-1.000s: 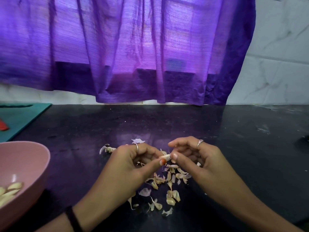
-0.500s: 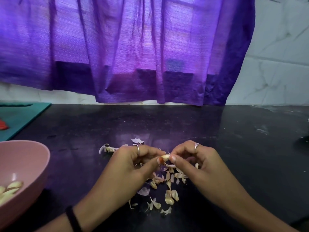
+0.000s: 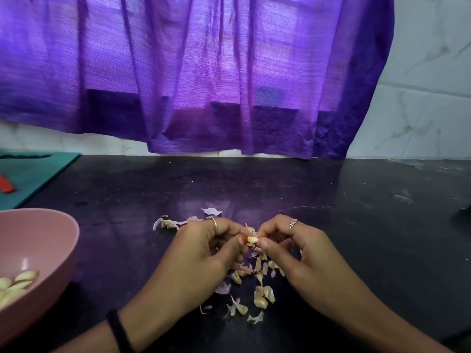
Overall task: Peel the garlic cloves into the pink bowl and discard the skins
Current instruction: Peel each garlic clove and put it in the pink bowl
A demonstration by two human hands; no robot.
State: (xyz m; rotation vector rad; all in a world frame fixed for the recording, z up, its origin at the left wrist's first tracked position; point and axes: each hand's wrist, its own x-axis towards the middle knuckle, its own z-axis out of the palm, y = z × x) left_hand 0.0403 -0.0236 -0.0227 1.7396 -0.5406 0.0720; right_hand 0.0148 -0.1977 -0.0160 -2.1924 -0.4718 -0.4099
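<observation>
Over a dark, glossy counter [image 3: 331,200], the left hand [image 3: 204,253] and right hand [image 3: 298,250] meet, fingertips curled and pinching one small pale garlic clove [image 3: 252,239] between them — apparently mid-peel. Beneath them lies a scatter of papery garlic skins [image 3: 257,284], not yet discarded. At the left edge, a round pink bowl [image 3: 51,240] already holds several peeled cloves [image 3: 17,284]. No unpeeled cloves are plainly visible — the task looks well advanced.

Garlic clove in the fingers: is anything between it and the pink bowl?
Nothing visible. The garlic clove is pinched by both hands; only bare dark counter lies between it and the pink bowl.
</observation>
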